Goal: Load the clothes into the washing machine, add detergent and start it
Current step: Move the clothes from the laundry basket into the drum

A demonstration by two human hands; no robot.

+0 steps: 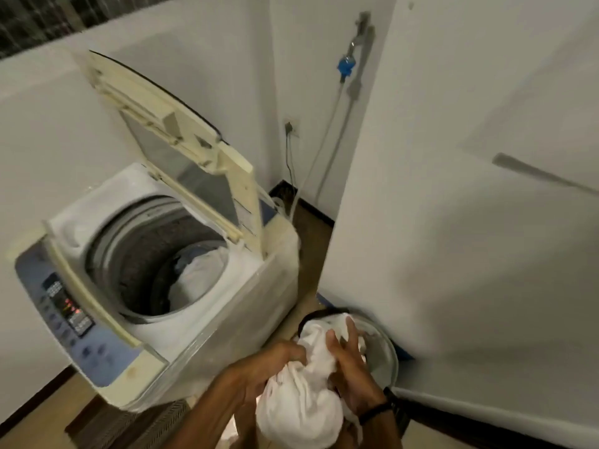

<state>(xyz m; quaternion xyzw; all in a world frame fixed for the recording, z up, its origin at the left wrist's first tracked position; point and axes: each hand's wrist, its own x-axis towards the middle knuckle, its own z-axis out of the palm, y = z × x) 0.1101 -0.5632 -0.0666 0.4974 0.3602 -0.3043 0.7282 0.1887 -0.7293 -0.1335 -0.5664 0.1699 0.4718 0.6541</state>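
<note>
A top-loading washing machine stands at the left with its lid raised. White clothes lie in the right side of its drum. On the floor at the lower right sits a round basin. Over it, both hands hold a bundle of white cloth. My left hand grips the bundle from the left. My right hand presses on it from the right, fingers spread, with a dark band on the wrist.
The machine's control panel has small red lights lit. A white wall or door rises close on the right. A tap with a blue fitting and hose hangs in the far corner beside a wall socket.
</note>
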